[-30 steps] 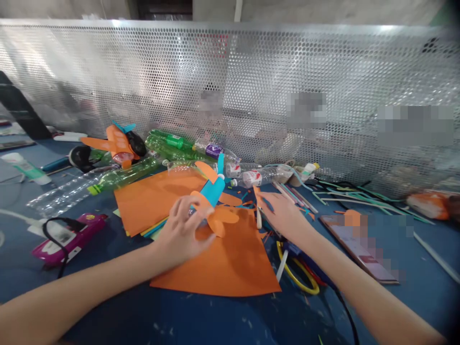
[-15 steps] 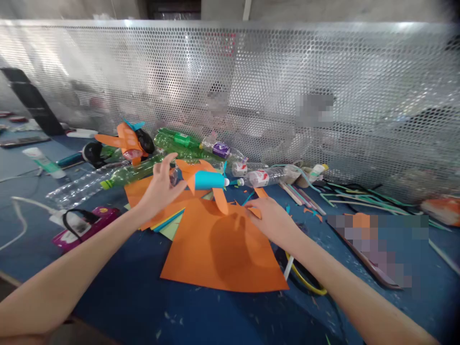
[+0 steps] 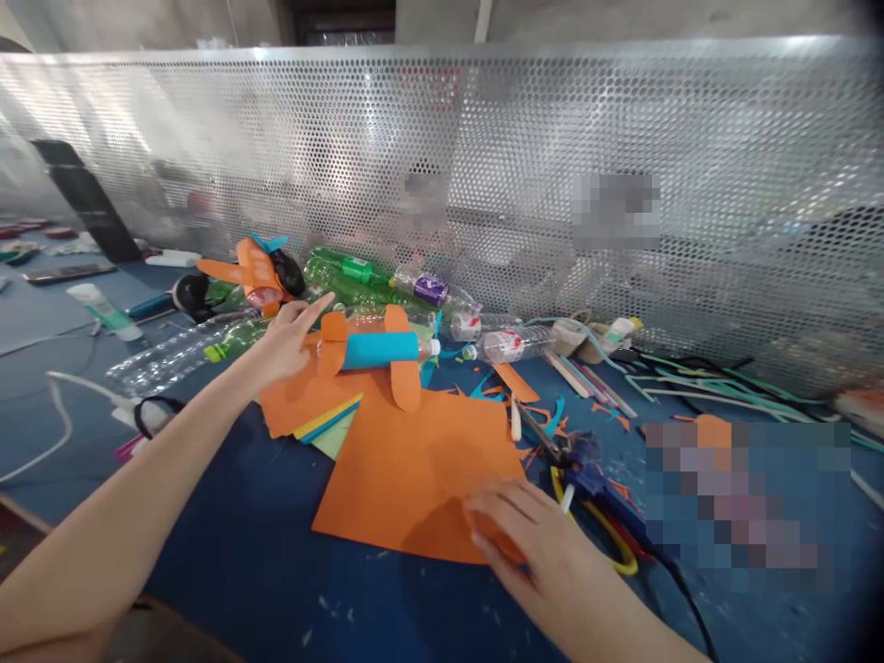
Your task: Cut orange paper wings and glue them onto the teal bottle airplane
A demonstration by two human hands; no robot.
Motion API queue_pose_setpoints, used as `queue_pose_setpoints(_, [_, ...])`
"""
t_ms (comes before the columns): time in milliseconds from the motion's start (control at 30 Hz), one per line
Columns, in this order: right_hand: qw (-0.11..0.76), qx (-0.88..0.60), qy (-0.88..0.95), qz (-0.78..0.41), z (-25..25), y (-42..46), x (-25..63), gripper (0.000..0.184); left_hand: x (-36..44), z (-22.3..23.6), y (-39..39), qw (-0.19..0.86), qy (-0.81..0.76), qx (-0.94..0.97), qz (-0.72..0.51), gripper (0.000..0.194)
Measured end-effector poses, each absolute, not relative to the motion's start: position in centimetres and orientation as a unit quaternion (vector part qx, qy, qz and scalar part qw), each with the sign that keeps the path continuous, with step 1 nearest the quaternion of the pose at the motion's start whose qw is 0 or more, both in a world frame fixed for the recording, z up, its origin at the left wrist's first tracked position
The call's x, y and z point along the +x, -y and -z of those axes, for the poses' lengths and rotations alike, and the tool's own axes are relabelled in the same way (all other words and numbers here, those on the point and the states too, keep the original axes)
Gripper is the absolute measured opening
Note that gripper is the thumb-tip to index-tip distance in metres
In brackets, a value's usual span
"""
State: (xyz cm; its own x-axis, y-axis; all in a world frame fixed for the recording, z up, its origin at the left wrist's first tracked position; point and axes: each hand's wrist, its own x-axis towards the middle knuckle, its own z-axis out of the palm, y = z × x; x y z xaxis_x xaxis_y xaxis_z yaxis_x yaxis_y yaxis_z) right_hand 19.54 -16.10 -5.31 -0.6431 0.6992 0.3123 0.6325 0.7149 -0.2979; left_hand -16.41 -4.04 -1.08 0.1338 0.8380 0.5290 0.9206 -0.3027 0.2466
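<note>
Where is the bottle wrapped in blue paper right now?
In the head view, the blue-wrapped bottle is just left of centre, to the right of the left hand and at the far edge of the front orange sheet.

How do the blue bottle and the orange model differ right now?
The blue bottle wears a blue wrap, the orange model an orange one. The blue bottle points its white cap rightward; the orange model's clear end points toward the camera. Both have orange wings.

Slim bare forearms [image 3: 162, 456], narrow wrists [image 3: 254, 370], bare left grip [image 3: 286, 344], bare right grip [image 3: 539, 539], slender fingers [image 3: 318, 311]
</note>
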Motion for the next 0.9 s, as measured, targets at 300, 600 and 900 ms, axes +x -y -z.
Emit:
queue_pose_setpoints(300, [0.18, -0.321, 0.928, 0.051, 7.5, 16.8, 19.9, 0.017, -6.2, 1.3, 10.6, -0.023, 0.343, -0.897, 0.279, 0.024])
queue_pose_setpoints(600, [0.211, -0.255, 0.936, 0.115, 7.8, 17.2, 21.0, 0.035, -2.9, 3.2, 14.9, -0.08, 0.294, -0.952, 0.034, 0.037])
queue_pose_setpoints(900, [0.177, -0.305, 0.933, 0.072, 7.0, 17.0, 20.8, 0.025, -7.1, 4.3, 14.8, -0.2, 0.297, -0.933, 0.036, 0.019])
